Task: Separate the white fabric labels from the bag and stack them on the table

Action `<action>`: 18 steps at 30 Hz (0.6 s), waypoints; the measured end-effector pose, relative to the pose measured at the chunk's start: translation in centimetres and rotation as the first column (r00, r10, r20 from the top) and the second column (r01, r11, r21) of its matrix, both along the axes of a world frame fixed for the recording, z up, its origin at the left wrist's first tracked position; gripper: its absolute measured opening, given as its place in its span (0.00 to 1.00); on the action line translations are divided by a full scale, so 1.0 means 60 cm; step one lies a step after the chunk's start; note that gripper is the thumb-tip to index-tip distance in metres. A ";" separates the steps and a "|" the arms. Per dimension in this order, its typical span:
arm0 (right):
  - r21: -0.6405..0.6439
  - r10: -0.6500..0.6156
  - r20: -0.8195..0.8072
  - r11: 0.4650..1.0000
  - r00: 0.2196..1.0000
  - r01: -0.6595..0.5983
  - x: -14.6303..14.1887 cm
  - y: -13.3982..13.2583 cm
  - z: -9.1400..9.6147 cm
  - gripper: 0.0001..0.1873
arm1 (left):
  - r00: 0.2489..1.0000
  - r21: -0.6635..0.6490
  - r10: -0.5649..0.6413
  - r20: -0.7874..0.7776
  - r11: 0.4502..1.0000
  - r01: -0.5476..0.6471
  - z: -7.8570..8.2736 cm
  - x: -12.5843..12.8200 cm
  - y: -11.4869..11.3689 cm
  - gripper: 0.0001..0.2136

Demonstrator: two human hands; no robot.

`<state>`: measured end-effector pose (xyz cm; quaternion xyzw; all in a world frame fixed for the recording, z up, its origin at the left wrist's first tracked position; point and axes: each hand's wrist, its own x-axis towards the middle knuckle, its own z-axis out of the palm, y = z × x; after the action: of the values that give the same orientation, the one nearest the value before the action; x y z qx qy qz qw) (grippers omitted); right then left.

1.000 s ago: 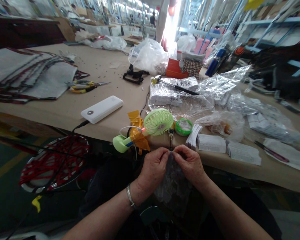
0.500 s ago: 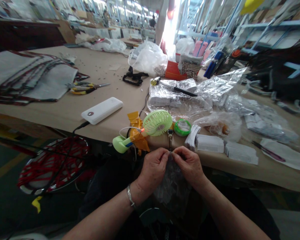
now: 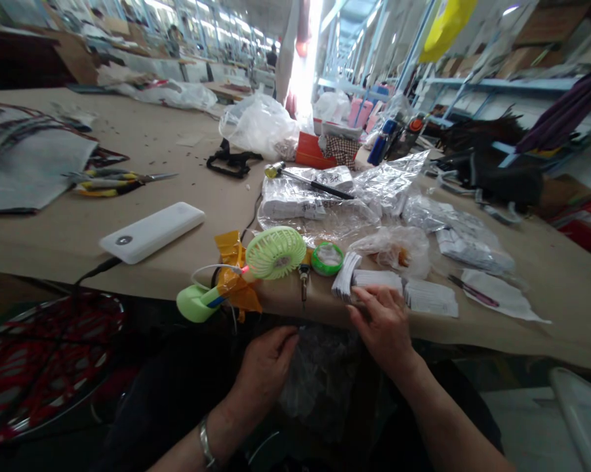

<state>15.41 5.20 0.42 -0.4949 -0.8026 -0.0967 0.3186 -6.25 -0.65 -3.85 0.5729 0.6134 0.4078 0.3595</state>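
Nearest to the camera, the left hand (image 3: 265,367) holds a clear plastic bag (image 3: 319,380) that hangs in the lap, below the edge of the worktop (image 3: 69,229); its fingers are curled and pinch the upper edge of the bag. The right hand (image 3: 381,321) is higher, at the worktop edge, with its fingers (image 3: 368,296) laid flat and close together on a stack of white cards (image 3: 374,282); whether they grip a card I cannot tell. More white cards (image 3: 430,298) lie just beside, to the right.

Left of the cards stand a small green tape roll (image 3: 327,257) and a light green fan (image 3: 275,252), whose handle is wrapped with yellow tape (image 3: 233,275). A white power bank (image 3: 152,231) lies further left, with a dark cable going down from it.

Behind these are crumpled clear bags (image 3: 319,206) with a black-handled tool (image 3: 307,180) on top. Pliers (image 3: 113,182) lie to the left beside grey fabric pieces (image 3: 24,164). Far back, an orange box (image 3: 312,151) stands near a big plastic bag (image 3: 258,124).
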 end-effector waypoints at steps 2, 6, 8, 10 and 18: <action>0.014 -0.007 0.005 1.000 1.000 0.007 -0.004 0.003 -0.008 0.10 | 0.999 -0.022 -0.032 -0.017 0.999 0.031 0.003 0.004 -0.004 0.08; 0.044 0.014 -0.052 0.999 0.999 -0.012 -0.007 0.003 -0.020 0.06 | 0.999 -0.035 -0.049 0.011 0.998 0.049 0.004 0.014 -0.011 0.08; 0.058 0.028 -0.079 0.998 0.997 -0.024 -0.004 0.003 -0.022 0.06 | 0.996 -0.037 -0.070 0.047 0.997 0.072 0.007 0.022 -0.010 0.08; 0.076 0.041 -0.099 0.997 0.994 -0.034 -0.001 0.003 -0.023 0.06 | 0.990 -0.058 -0.098 0.101 0.993 0.105 0.017 0.033 -0.007 0.08; 0.069 0.173 -0.103 0.984 0.979 -0.167 -0.006 -0.054 0.002 0.05 | 0.706 -0.320 0.012 0.708 0.897 0.305 0.075 0.094 0.019 0.12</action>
<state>15.05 1.98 0.51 -0.4193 -0.8201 -0.0662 0.3837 -0.60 0.49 0.65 0.3362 0.4564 0.4221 0.7075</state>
